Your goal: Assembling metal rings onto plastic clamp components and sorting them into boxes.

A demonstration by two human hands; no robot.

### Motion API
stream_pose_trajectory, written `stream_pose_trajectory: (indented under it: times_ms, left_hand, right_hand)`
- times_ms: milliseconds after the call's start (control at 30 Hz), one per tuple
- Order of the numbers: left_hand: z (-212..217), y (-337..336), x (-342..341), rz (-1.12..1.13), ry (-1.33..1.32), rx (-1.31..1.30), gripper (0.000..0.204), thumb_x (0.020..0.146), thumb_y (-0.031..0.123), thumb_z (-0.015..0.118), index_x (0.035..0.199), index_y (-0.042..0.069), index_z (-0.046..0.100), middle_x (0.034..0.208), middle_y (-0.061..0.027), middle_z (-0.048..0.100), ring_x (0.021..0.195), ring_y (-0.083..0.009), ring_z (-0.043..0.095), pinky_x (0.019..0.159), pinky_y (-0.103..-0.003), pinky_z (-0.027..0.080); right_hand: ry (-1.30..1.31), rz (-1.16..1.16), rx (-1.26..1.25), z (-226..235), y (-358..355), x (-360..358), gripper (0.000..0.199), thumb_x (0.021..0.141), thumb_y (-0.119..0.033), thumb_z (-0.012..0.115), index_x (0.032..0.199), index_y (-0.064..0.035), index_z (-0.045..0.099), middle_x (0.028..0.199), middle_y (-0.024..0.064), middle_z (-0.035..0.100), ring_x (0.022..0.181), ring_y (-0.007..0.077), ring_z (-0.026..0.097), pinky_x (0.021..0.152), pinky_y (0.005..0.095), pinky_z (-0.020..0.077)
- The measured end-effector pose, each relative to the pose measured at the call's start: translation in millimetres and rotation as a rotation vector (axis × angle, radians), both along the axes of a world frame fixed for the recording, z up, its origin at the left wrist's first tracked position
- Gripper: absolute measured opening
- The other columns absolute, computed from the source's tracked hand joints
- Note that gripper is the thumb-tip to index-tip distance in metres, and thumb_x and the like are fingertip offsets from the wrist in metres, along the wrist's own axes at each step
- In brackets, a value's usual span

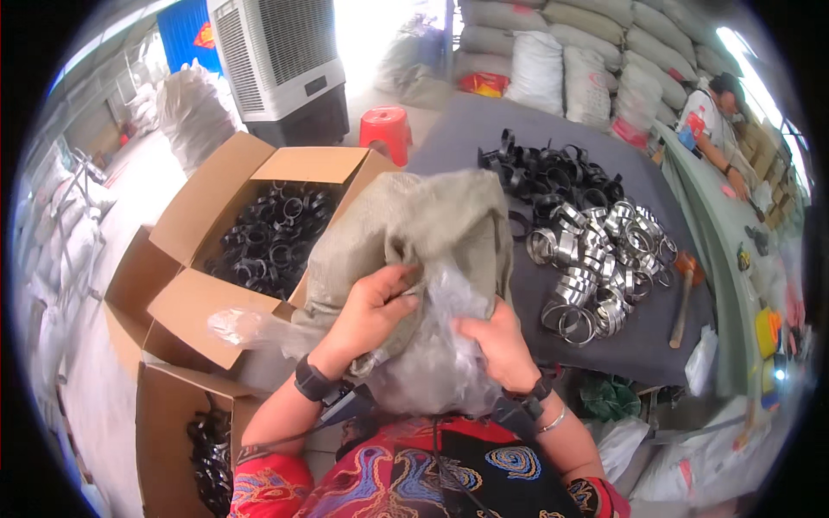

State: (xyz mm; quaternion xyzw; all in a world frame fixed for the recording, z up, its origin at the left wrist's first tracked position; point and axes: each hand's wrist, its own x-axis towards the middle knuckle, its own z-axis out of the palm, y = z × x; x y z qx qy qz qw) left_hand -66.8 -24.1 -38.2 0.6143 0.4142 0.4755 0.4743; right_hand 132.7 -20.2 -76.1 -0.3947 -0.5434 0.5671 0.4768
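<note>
A greenish-grey woven sack [345,233] is bunched up in front of my chest, with a clear plastic bag [432,363] bulging from its near side. My left hand [376,306] is closed on the gathered edge of the sack, its fingertips partly lost in the folds. The plastic lies close beside those fingers. On the other side my right hand [499,341] pinches the plastic bag between thumb and fingers. What the sack holds, if anything, is hidden.
Black ring clamps fill an open cardboard box [285,162] at left; another box [186,375] stands nearer. On the grey table [449,129] lie black clamps [553,173], shiny metal clamps [596,259] and a hammer [684,293]. A red stool [386,129] and a person [717,129] are farther off.
</note>
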Motion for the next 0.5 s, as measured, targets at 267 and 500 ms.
stream_pose_trajectory:
  times_ms: [267, 500]
  left_hand:
    - [59, -54, 14, -0.266, 0.433, 0.641, 0.044, 0.076, 0.003, 0.060, 0.119, 0.005, 0.058, 0.079, -0.0106, 0.058, 0.070, -0.0303, 0.055, 0.064, -0.037, 0.046]
    - [-12, -69, 0, -0.761, 0.557, 0.255, 0.043, 0.083, 0.008, 0.061, 0.125, 0.003, 0.052, 0.087, -0.0148, 0.062, 0.077, -0.0306, 0.059, 0.076, -0.039, 0.043]
  right_hand:
    - [0.367, -0.007, 0.028, 43, 29, -54, 0.029, 0.085, -0.001, 0.051, 0.113, 0.0042, 0.056, 0.107, 0.0099, 0.062, 0.090, 0.0170, 0.062, 0.075, 0.0288, 0.0506]
    - [0.271, 0.064, 0.193, 38, 64, -57, 0.028, 0.084, 0.000, 0.051, 0.111, 0.0041, 0.057, 0.108, 0.0091, 0.062, 0.089, 0.0176, 0.062, 0.075, 0.0291, 0.0505]
